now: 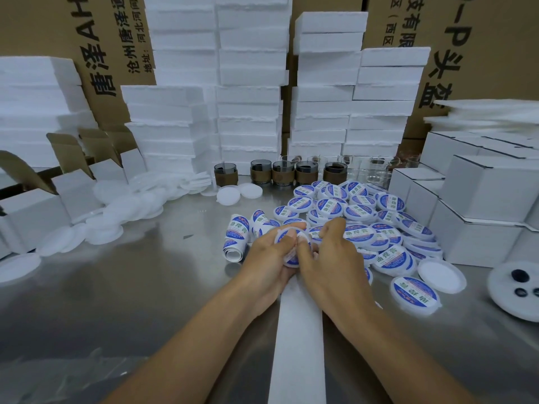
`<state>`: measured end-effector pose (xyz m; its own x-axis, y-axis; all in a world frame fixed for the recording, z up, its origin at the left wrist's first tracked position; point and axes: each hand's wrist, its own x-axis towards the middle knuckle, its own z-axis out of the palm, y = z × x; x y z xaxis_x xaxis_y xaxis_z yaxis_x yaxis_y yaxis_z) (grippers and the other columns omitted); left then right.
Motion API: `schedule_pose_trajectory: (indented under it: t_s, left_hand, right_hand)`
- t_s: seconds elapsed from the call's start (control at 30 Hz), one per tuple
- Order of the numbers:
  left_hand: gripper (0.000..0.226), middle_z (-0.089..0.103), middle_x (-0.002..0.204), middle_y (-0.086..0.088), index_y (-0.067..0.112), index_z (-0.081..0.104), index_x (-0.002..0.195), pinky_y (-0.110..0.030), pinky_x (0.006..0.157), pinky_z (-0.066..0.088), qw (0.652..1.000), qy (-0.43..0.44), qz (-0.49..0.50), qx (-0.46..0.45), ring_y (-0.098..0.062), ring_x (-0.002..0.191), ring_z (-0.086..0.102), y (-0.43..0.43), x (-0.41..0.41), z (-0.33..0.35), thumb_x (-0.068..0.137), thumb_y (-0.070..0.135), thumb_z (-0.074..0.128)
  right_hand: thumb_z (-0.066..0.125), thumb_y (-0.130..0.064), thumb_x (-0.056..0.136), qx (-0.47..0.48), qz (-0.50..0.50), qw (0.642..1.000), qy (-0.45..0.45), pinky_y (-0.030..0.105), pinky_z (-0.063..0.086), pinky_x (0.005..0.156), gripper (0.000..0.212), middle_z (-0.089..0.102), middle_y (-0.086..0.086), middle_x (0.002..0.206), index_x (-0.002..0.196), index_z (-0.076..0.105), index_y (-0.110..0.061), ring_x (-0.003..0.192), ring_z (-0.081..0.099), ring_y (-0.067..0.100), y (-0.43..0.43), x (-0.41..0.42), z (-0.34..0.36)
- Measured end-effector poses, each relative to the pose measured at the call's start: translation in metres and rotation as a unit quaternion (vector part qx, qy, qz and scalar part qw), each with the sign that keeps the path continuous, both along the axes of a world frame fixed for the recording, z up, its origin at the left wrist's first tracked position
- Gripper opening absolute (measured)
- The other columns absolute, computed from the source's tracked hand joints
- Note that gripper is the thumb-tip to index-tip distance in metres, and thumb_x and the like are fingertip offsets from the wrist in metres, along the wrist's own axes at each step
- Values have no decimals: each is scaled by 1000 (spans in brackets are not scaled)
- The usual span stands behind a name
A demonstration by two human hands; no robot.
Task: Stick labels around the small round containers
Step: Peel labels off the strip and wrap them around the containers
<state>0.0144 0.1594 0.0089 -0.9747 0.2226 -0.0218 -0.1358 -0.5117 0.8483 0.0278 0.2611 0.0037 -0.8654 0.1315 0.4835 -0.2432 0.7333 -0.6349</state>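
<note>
Gleaming dully, the brushed steel surface (pixel 131 287) carries a heap of flat, round, translucent plastic containers (pixel 361 211) with glossy blue-and-white labels, a curled label roll (pixel 234 237) just left of your hands, and a smooth white backing strip (pixel 300 330) running between your forearms. Your fingers hide most of the small round container (pixel 291 259) held above the strip, so how its label sits is hard to make out. Your left hand (pixel 267 258) curls round it; your right hand (pixel 331 258) pinches its near edge with thumb and bent fingers.
</note>
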Motion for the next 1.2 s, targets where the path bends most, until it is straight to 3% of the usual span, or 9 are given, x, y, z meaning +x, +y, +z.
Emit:
schedule_pose_trajectory:
  t_s: [0.07,0.13,0.27,0.37,0.47,0.63,0.77,0.97,1.2]
  left_hand:
    - [27,66,107,-22,1,55,120,-29,74,58,1000,-6,-3,11,-24,87,68,-2,0,0,98,8,42]
    - [25,65,111,-22,3,58,117,-31,80,57,1000,-5,2,-3,-28,95,67,-3,0,-1,96,9,46]
    - [22,70,102,-16,2,61,110,-27,77,58,1000,-1,21,10,-22,89,70,-4,-2,-1,91,9,55]
    - [27,70,105,-18,0,61,111,-29,82,56,999,0,29,17,-25,97,67,-4,-3,-3,87,11,58]
    - [26,70,105,-17,3,62,110,-30,83,56,999,9,25,22,-28,101,66,-4,-3,-4,86,12,58]
    - [14,73,88,-12,7,62,100,-29,73,59,998,18,27,56,-22,82,70,-6,-4,-3,90,7,53]
    - [16,71,87,-12,9,64,99,-31,74,57,997,13,22,73,-22,79,69,-7,-4,-3,93,8,49]
    - [16,66,100,-15,10,61,104,-31,77,56,998,44,34,29,-26,91,64,-6,-6,-6,91,7,52]
    - [15,68,91,-12,6,60,103,-27,72,56,997,64,45,25,-19,79,67,-8,-10,-7,91,5,51]
  right_hand:
    - [47,-41,90,-10,3,1000,6,21,26,46,29,51,-4,68,96,31,-18,63,46,18,5,-1,0]
    - [52,-42,89,-37,21,999,1,25,29,48,27,50,-6,61,92,36,-21,60,48,15,8,-3,-1]
    - [64,-32,83,-199,78,976,-34,17,37,48,15,59,7,61,79,54,-22,48,48,10,9,-8,3]
    - [65,-25,82,-245,121,961,-51,27,42,56,8,55,4,55,75,61,-23,49,49,14,11,-10,5]
    - [62,-23,85,-247,148,957,-47,30,42,58,7,51,-2,54,78,63,-26,50,50,16,11,-10,5]
    - [60,-26,88,-227,185,955,-42,27,43,56,8,53,-1,63,90,63,-32,52,49,14,10,-8,4]
    - [66,-18,84,-203,189,959,-65,29,46,57,23,57,-6,66,96,55,-34,53,52,11,8,-4,1]
    - [68,-14,83,-231,180,952,-86,20,48,50,19,65,-6,59,95,58,-25,43,55,6,10,-7,6]
    - [62,-12,87,-269,198,939,-86,13,38,42,13,61,-6,49,98,61,-19,42,54,7,11,-6,8]
